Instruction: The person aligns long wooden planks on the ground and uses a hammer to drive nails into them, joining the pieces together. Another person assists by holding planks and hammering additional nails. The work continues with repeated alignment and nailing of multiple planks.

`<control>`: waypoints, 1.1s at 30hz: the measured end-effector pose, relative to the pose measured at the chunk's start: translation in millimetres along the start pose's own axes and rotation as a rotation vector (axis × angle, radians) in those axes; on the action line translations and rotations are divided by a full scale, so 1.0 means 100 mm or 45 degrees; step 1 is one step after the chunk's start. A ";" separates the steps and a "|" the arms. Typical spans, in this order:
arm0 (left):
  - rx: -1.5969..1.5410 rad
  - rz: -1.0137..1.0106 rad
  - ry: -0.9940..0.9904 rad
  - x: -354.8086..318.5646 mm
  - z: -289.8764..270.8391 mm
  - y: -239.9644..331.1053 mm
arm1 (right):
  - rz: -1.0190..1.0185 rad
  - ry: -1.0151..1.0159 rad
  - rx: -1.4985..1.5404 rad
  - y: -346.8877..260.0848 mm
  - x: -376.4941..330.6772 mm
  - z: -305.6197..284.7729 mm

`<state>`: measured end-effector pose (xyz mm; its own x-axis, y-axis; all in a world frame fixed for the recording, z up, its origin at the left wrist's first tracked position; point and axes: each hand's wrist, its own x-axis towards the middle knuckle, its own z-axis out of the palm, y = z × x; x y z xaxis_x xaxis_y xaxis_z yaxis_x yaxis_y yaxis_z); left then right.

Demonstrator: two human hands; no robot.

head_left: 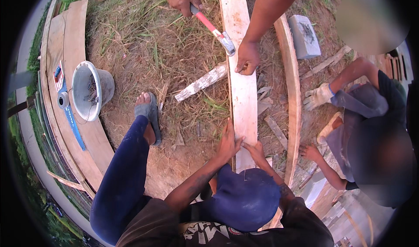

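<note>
A long pale board (246, 103) runs away from me, with a second plank edge showing beneath its left side. My left hand (228, 141) grips its left edge, fingers along the side and thumb on top. On the opposite edge, my right hand (256, 153) holds the board with its thumb across the top. Facing me, a co-worker's hand grips a red-handled hammer (214, 31), its head at the board's left edge. That person's other hand (248, 60) pinches over the board; whatever the fingers hold is too small to tell.
A white bucket (106, 87) with dark bits inside stands left on planks, beside a blue handsaw (75, 120). Right of the board lie a thick beam (291, 98) and a concrete block (304, 36). Another person with a gloved hand (317, 96) crouches at right.
</note>
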<state>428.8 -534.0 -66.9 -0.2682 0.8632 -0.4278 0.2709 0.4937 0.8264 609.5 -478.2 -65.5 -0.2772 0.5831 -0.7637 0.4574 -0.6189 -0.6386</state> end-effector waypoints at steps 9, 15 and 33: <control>0.204 -0.088 -0.092 0.08 -0.11 0.01 | -0.054 0.012 -0.030 -0.10 0.06 0.06; 0.284 -0.175 -0.130 0.19 -0.18 0.14 | -0.138 0.102 -0.095 -0.21 0.03 0.05; -0.096 0.153 -0.175 0.39 -0.08 -0.29 | -0.122 0.297 -0.311 -0.14 0.01 0.03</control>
<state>403.4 -515.1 -104.4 -0.1080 0.9242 -0.3663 0.2219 0.3815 0.8973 600.3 -470.5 -58.0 -0.1410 0.7542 -0.6413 0.6354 -0.4278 -0.6429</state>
